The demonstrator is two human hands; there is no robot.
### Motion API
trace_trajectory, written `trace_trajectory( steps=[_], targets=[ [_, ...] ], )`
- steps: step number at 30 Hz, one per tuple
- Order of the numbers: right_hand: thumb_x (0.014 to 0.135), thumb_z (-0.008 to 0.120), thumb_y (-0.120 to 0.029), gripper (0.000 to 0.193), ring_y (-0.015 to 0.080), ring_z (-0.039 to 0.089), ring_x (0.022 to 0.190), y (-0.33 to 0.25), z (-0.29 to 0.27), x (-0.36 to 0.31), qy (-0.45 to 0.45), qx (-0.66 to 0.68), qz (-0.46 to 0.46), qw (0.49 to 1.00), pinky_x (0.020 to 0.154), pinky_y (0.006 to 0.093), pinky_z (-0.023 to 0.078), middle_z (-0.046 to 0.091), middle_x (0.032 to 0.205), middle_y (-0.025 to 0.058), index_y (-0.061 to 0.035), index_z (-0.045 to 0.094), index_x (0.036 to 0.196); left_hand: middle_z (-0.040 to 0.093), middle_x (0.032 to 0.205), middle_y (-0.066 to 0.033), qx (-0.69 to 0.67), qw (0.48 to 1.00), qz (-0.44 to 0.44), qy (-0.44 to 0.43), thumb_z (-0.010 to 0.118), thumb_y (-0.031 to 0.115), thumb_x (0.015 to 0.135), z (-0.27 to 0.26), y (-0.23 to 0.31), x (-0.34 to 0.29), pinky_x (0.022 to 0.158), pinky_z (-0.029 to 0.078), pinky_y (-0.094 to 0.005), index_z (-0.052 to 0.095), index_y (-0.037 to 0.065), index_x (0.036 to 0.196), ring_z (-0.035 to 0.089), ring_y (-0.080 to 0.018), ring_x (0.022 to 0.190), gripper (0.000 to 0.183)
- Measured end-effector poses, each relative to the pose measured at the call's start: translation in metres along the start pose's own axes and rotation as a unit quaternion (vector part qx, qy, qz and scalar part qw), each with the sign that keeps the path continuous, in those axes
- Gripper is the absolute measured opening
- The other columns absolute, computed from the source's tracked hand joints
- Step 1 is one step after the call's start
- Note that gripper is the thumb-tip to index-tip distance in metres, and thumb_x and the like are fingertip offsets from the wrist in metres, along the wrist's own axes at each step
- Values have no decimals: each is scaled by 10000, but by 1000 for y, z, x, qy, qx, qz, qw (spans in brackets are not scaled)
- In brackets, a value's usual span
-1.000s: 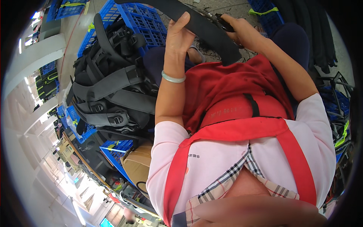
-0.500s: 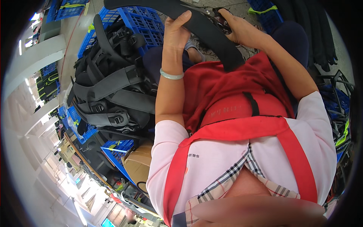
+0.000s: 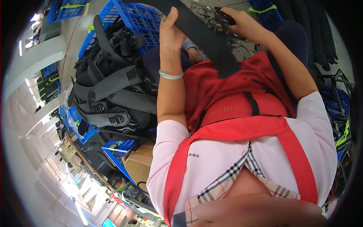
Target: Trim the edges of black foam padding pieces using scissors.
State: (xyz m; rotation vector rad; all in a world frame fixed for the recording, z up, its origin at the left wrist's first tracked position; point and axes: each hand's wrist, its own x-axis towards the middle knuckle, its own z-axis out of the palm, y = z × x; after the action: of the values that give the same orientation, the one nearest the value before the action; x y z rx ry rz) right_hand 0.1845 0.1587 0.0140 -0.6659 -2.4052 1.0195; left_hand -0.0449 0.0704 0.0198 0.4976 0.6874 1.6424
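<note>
My left hand (image 3: 171,32) is closed around a long black padded strap (image 3: 208,39), thumb raised along its near side. One end of the strap hangs down over the red apron (image 3: 200,81) on my lap; the other runs past the top edge of the picture. My right hand (image 3: 247,27) grips dark-handled scissors (image 3: 226,18), their metal blades pointing up and left. The blades are apart from the strap, just beyond its far edge. Black scraps (image 3: 237,47) lie on the floor beneath the scissors.
Left of my knees is a heap of black straps with buckles (image 3: 109,89), against a blue plastic crate (image 3: 141,24). A cardboard box (image 3: 140,160) stands nearer my left side. Long black strips (image 3: 314,34) hang at the right, near another blue crate (image 3: 264,11).
The strap's lower end has swung left and slightly down, and my left hand has shifted a little left. My right hand has turned, bringing the scissors into clearer sight.
</note>
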Motion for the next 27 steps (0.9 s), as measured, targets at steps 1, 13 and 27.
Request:
trace_trajectory(
  steps=[1,13,27],
  targets=[
    [838,624,-66,372,226,616,757,-8,-9,5,-36,42,87,995,680,315,478,632,835,147,-31,498,1185,656,1009,-67,8,1000,-4,6,625,182,890,-8,6,1,865,497,-358,623,41,1087,626,-219,929,242],
    [777,709,-499,677,348,599,794,-28,9,-9,-72,65,118,988,702,399,460,601,884,218,-7,460,1169,657,1014,-61,25,997,58,39,684,15,809,4,-2,-1,935,481,-376,634,45,1068,624,-222,975,265],
    [813,687,-458,527,345,582,677,-25,15,-5,-26,68,90,993,619,385,462,601,759,206,12,555,1010,652,1075,-52,1,1000,24,-3,667,24,830,-3,0,-4,933,477,-364,636,60,1087,612,-217,1026,261]
  ],
)
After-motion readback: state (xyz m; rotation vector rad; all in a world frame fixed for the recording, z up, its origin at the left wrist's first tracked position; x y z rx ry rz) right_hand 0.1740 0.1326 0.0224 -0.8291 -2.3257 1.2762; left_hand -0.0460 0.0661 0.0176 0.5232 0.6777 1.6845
